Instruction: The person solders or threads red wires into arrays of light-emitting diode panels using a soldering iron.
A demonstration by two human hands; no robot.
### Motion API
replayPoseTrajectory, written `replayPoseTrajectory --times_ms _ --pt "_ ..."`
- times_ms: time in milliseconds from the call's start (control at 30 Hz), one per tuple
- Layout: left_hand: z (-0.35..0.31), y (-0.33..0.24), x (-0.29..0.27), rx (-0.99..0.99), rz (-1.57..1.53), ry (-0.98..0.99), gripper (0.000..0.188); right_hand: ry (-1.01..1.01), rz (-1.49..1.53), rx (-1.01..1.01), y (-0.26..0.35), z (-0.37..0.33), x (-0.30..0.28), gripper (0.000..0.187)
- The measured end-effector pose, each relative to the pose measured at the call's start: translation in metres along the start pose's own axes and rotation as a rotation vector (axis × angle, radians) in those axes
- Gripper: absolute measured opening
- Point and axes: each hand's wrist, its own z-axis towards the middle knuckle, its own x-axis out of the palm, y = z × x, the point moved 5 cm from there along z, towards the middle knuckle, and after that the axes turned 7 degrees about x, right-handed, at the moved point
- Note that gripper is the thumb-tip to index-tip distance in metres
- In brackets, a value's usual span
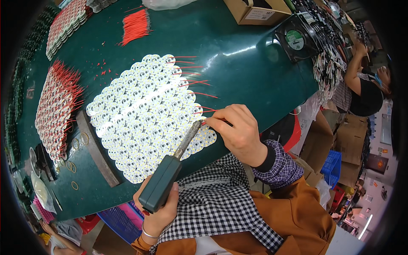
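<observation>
A panel of joined round white LED circuit boards lies flat on the green table in front of me. Several boards along its right edge carry thin red wires pointing right. My left hand is wrapped round the dark green handle of a soldering iron, whose metal barrel slants up to the panel's right edge. Between the thumb and fingers of my right hand is a red wire, its end close beside the iron's tip at the boards. The exact contact there is too small to tell.
A dark metal bar lies left of the panel, with rubber bands nearby. Farther left is a stack of wired boards. Red wires lie at the back. A fan and cardboard box stand back right. A co-worker sits beyond.
</observation>
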Motion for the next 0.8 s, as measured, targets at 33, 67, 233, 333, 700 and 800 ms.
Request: replayPoseTrajectory --times_ms 33,67,233,333,700,800 --pt "0.000 0.001 0.000 0.060 -0.022 -0.058 0.021 -0.002 0.000 -0.002 0.000 0.000 0.000 0.021" --pt "0.000 0.001 0.000 0.120 -0.044 -0.115 0.018 -0.003 0.001 -0.005 0.001 0.000 0.000 0.021" --pt "-0.019 0.016 -0.005 0.001 -0.147 -0.125 0.026 0.003 -0.010 0.001 0.004 0.003 -0.004 0.023" --pt "-0.021 0.014 -0.009 0.029 -0.132 -0.111 0.031 -0.004 -0.012 -0.013 0.005 0.001 -0.005 0.025" --pt "-0.019 0.011 -0.011 0.069 -0.059 -0.020 0.034 0.042 0.030 -0.021 0.008 -0.005 -0.004 0.029" --pt "-0.018 0.010 -0.009 0.057 -0.080 -0.019 0.033 0.048 0.023 -0.019 0.007 -0.006 -0.003 0.027"
